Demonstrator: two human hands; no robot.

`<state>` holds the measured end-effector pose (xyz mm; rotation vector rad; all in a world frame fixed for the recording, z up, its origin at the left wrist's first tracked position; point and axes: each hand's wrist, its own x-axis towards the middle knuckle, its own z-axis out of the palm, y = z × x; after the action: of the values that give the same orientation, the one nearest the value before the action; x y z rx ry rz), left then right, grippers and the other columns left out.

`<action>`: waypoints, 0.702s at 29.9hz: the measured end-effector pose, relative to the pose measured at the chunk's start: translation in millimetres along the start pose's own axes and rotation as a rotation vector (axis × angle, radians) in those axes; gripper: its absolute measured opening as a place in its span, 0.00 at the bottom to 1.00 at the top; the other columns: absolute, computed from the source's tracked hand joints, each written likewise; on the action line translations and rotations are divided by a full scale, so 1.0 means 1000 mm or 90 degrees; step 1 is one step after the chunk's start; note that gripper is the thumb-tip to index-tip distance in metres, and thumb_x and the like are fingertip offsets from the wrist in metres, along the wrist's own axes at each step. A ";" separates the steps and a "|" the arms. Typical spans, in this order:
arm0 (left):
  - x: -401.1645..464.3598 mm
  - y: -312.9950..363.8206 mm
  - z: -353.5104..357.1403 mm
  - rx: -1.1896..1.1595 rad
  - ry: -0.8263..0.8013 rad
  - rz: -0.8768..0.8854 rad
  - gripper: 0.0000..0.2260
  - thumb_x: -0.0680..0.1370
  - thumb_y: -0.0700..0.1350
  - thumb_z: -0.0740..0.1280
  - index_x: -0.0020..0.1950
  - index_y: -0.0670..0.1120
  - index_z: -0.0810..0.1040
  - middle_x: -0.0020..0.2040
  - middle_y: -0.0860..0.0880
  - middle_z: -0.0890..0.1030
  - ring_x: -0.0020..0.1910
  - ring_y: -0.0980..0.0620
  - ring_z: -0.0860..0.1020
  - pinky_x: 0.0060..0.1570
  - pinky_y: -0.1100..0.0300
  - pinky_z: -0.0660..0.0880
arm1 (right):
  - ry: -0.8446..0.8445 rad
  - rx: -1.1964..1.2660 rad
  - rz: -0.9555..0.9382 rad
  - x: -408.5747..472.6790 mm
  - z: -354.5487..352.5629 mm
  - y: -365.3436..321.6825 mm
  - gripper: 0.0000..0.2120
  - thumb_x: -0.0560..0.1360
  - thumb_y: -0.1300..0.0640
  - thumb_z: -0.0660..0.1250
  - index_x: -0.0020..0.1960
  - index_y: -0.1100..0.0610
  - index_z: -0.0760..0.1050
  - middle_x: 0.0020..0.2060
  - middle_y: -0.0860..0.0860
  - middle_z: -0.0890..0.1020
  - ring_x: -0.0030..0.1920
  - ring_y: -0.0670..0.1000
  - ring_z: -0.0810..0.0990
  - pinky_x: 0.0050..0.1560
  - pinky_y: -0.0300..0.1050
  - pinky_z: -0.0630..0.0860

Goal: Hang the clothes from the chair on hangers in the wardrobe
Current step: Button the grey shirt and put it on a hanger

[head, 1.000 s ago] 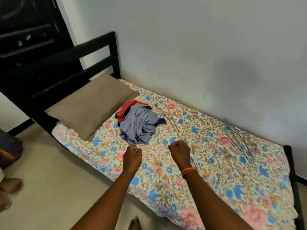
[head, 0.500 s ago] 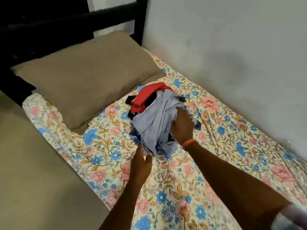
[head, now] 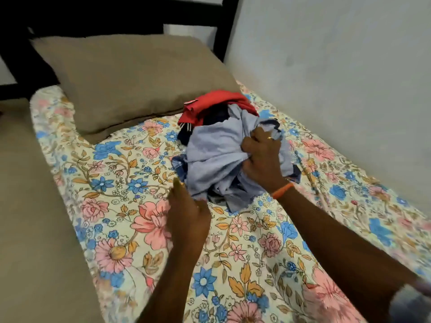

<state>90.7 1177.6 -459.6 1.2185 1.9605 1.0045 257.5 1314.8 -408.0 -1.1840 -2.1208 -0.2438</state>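
Head view: clothes pile (head: 224, 155) lies on the floral bedsheet (head: 130, 206), just below the brown pillow (head: 130, 78); a red garment (head: 210, 106) sits at its far end. We see the right hand (head: 261, 157) gripping a fold of the light blue garment (head: 210, 148) on top, fingers curled into the cloth. The left hand (head: 186, 213) is blurred at the pile's near edge, fingers straight, holding nothing.

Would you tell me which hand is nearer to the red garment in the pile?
Right. The right hand grips the light blue garment just below the red garment; the left hand is at the pile's near edge, farther away.
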 end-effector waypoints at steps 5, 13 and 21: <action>-0.042 0.058 0.016 0.228 0.074 0.398 0.39 0.73 0.51 0.67 0.80 0.50 0.52 0.77 0.43 0.64 0.75 0.41 0.64 0.69 0.41 0.66 | 0.072 0.230 -0.044 -0.086 -0.049 -0.030 0.14 0.58 0.72 0.65 0.35 0.59 0.64 0.38 0.56 0.65 0.36 0.55 0.64 0.33 0.55 0.64; -0.134 0.105 0.048 -0.017 0.114 0.281 0.14 0.70 0.38 0.61 0.52 0.45 0.80 0.46 0.47 0.84 0.42 0.51 0.79 0.40 0.53 0.76 | 0.092 0.200 0.086 -0.149 -0.135 0.032 0.34 0.63 0.46 0.73 0.64 0.58 0.68 0.61 0.59 0.69 0.63 0.60 0.69 0.59 0.53 0.69; -0.109 0.130 0.017 -0.051 0.079 0.222 0.08 0.76 0.38 0.58 0.50 0.42 0.75 0.42 0.48 0.79 0.40 0.53 0.75 0.38 0.56 0.69 | -0.101 0.269 0.323 -0.130 -0.120 0.090 0.18 0.72 0.58 0.56 0.53 0.64 0.80 0.48 0.64 0.83 0.44 0.61 0.80 0.43 0.47 0.73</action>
<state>205.3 1119.5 -347.3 1.5182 1.8142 1.3468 433.2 1221.7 -416.6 -1.4543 -1.7945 0.5151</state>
